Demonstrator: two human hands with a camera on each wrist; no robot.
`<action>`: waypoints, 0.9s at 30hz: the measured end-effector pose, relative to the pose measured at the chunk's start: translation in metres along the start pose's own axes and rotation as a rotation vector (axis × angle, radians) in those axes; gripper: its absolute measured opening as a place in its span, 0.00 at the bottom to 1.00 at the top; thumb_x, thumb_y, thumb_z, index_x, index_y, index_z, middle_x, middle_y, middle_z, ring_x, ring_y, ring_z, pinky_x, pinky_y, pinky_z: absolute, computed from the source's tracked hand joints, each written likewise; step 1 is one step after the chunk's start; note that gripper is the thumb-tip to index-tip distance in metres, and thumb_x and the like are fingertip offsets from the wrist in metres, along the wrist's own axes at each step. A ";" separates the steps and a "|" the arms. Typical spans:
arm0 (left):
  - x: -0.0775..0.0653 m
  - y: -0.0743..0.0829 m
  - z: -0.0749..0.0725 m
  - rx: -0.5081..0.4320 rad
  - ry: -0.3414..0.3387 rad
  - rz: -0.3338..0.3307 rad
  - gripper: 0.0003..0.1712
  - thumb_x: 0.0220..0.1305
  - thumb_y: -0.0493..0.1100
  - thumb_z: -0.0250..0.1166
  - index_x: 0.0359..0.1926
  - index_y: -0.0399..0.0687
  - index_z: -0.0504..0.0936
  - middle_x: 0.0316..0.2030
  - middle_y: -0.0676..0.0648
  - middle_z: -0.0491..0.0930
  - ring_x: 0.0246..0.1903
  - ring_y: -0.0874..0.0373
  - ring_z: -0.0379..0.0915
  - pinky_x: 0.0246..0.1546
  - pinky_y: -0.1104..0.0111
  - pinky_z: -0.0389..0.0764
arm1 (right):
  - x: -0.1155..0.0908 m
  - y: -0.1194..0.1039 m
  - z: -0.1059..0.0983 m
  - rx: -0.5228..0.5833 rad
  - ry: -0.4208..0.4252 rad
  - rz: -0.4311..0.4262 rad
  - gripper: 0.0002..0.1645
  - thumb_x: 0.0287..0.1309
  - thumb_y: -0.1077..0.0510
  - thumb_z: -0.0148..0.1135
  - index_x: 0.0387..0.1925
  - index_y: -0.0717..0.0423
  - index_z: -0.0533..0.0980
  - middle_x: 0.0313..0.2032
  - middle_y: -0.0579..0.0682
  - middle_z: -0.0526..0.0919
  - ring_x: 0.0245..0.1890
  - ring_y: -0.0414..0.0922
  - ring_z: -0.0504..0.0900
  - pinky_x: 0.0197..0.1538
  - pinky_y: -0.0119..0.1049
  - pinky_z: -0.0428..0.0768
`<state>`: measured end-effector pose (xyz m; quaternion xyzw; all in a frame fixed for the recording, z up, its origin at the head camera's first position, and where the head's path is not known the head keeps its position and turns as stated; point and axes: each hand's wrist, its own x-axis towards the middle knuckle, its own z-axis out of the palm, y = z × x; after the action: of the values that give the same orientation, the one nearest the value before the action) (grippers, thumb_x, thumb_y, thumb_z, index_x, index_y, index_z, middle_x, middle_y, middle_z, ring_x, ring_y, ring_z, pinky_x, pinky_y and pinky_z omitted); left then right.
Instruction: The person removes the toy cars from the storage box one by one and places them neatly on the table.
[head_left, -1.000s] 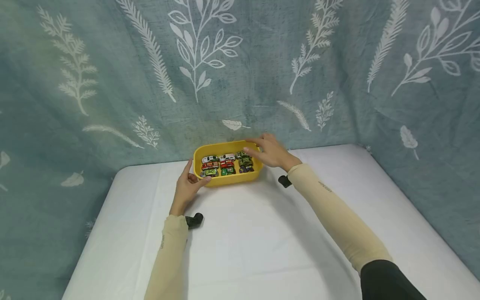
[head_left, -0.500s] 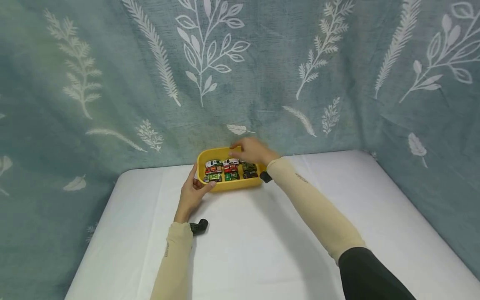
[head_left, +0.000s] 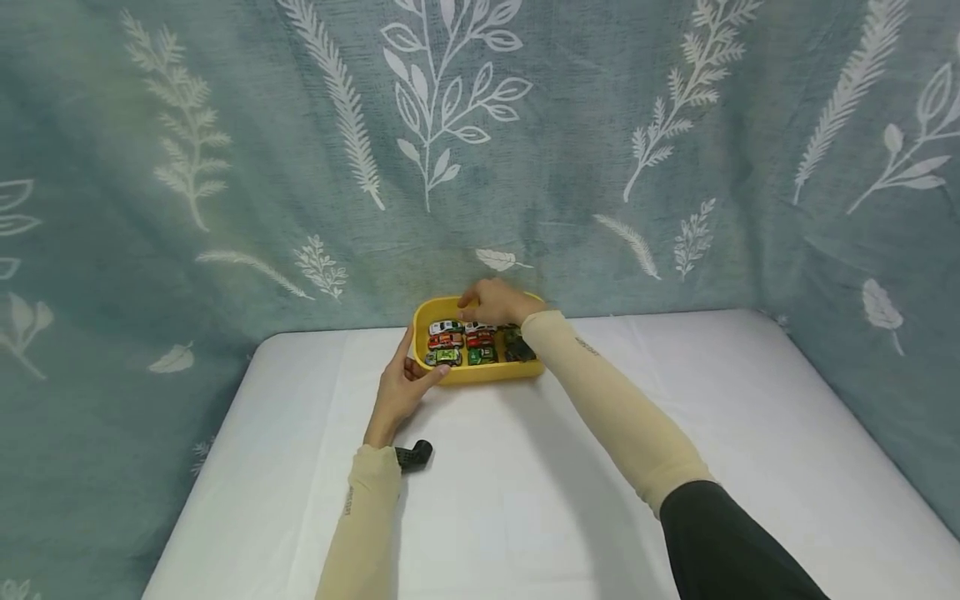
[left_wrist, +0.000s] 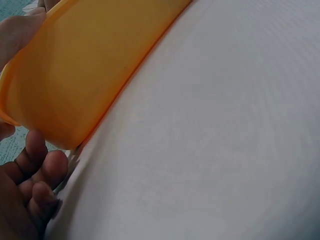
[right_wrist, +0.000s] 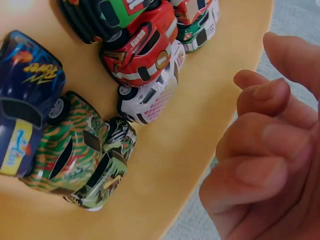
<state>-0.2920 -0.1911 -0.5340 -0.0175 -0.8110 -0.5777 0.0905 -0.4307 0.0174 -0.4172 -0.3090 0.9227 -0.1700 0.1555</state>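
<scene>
Now gripping rounded yellow plastic tray (head_left: 487,375) with left hand (head_left: 399,387); hovering loosely curled right hand (head_left: 497,302) near its far side. Showing yellow "Power" lettering (right_wrist: 41,73) on glossy dark-blue toy car (right_wrist: 29,92).

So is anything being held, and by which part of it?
Yes: the left fingers hold the yellow tray by its left end. Whether the right fingers grip its far rim cannot be told.

1 bare strip inside yellow tray (head_left: 491,375), between toy cars (right_wrist: 145,45) and far rim (head_left: 438,301); right fingers (right_wrist: 250,177), curtain (head_left: 555,250) crowd rim.
</scene>
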 end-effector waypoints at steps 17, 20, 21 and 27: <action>0.002 -0.001 -0.004 0.001 -0.011 0.004 0.59 0.63 0.56 0.79 0.86 0.67 0.52 0.31 0.49 0.71 0.30 0.56 0.64 0.31 0.70 0.67 | 0.025 -0.005 0.014 -0.023 -0.059 0.031 0.26 0.75 0.44 0.64 0.68 0.48 0.81 0.69 0.53 0.80 0.69 0.55 0.78 0.70 0.52 0.76; 0.003 0.001 -0.003 0.009 -0.010 0.005 0.60 0.63 0.56 0.79 0.86 0.67 0.52 0.32 0.49 0.71 0.31 0.57 0.65 0.32 0.70 0.67 | 0.028 -0.006 0.015 -0.034 -0.061 0.018 0.25 0.75 0.45 0.64 0.66 0.49 0.82 0.67 0.53 0.82 0.67 0.54 0.79 0.70 0.51 0.76; 0.003 0.001 -0.003 0.009 -0.009 0.005 0.60 0.62 0.56 0.79 0.86 0.67 0.52 0.32 0.49 0.71 0.31 0.57 0.65 0.32 0.70 0.67 | 0.029 -0.007 0.015 -0.041 -0.059 0.014 0.25 0.75 0.45 0.64 0.66 0.50 0.82 0.66 0.52 0.83 0.67 0.53 0.79 0.70 0.51 0.76; 0.002 -0.001 -0.004 0.001 -0.007 -0.011 0.60 0.62 0.56 0.80 0.86 0.69 0.52 0.32 0.50 0.71 0.31 0.57 0.64 0.32 0.70 0.68 | 0.034 -0.004 0.021 -0.069 -0.063 0.001 0.21 0.75 0.47 0.65 0.62 0.50 0.85 0.62 0.52 0.86 0.65 0.53 0.81 0.69 0.50 0.77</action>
<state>-0.2931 -0.1953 -0.5332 -0.0149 -0.8118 -0.5776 0.0847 -0.4458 -0.0117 -0.4407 -0.3190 0.9228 -0.1280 0.1738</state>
